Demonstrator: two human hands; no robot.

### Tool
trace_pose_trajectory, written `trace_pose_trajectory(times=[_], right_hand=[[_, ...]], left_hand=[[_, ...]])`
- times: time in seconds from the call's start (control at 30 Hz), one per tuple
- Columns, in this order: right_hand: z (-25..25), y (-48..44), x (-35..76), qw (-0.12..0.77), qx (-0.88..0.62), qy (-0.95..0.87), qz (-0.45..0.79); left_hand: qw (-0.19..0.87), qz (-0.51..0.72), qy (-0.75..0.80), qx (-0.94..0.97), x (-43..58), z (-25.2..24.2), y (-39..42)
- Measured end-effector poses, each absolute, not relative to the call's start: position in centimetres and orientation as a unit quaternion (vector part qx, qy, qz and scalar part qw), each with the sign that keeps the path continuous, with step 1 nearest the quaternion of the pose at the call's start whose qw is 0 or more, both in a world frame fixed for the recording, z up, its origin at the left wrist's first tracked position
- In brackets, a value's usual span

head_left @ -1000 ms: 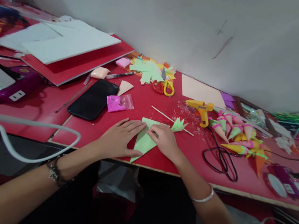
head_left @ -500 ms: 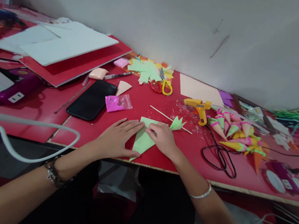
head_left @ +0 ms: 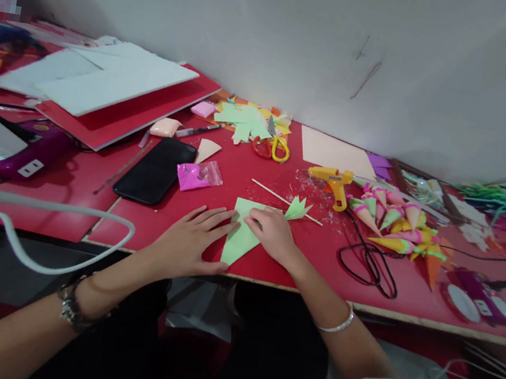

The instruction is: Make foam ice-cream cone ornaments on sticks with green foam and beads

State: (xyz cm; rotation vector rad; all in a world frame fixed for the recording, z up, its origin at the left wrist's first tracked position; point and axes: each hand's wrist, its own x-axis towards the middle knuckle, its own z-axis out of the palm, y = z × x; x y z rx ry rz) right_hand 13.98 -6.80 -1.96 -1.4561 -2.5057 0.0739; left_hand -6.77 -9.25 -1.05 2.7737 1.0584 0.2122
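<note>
A light green paper triangle [head_left: 239, 238] lies near the front edge of the red table [head_left: 308, 267]. My left hand [head_left: 191, 237] rests flat beside it, fingers stretched out and fingertips at the paper's left edge. My right hand [head_left: 272, 233] presses on the paper's upper right part with its fingers curled down on it. A thin wooden stick [head_left: 275, 196] with a small green paper star [head_left: 298, 209] lies just beyond my right hand.
A black phone [head_left: 157, 169], a pink packet [head_left: 200, 175], scissors [head_left: 271, 147] with green paper scraps, a yellow glue gun [head_left: 335, 179] with a black cord, and a heap of coloured paper cones [head_left: 395, 223] lie around. White boards [head_left: 108, 76] are stacked at back left.
My left hand has slid a little left and back, off the green paper, with its fingers spread wider. My right hand stays pressed on the paper.
</note>
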Motion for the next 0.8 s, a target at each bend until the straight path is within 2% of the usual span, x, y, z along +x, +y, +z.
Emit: trace_pose_trajectory(times=[0.47, 0.63, 0.8], right_hand=[[-1.8, -6.7, 14.0, 0.136, -0.508, -0.851, 0.027], [-0.5, -7.8, 14.3, 0.196, -0.517, -0.833, 0.010], [0.5, -11.4, 14.0, 0.180, -0.385, -0.905, 0.027]], left_hand=[[0.091, 0.063, 0.352, 0.929, -6.8, -0.6, -9.5], [0.091, 0.051, 0.349, 0.931, -6.6, -0.6, -8.8], [0.098, 0.060, 0.347, 0.931, -6.6, -0.6, -8.6]])
